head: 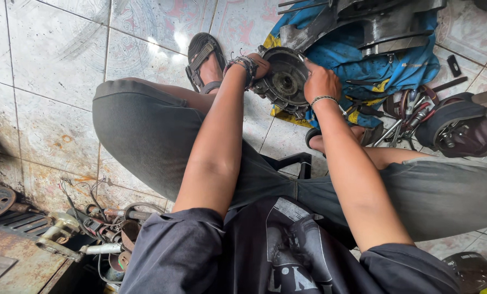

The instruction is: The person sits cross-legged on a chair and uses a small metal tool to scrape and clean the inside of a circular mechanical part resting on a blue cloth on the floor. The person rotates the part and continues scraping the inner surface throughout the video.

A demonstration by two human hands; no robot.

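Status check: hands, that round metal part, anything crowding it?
Left hand and right hand both grip round metal drum. Blue cloth beneath; hand tools close right.

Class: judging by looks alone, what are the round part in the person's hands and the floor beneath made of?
Round part: probably metal, a dull dark grey with greasy sheen and machined rings. Floor: likely glazed ceramic tile, glossy, faintly patterned, with grout lines and rusty stains.

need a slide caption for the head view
Seated person grips a round metal drum part with left hand and right hand above a blue cloth.
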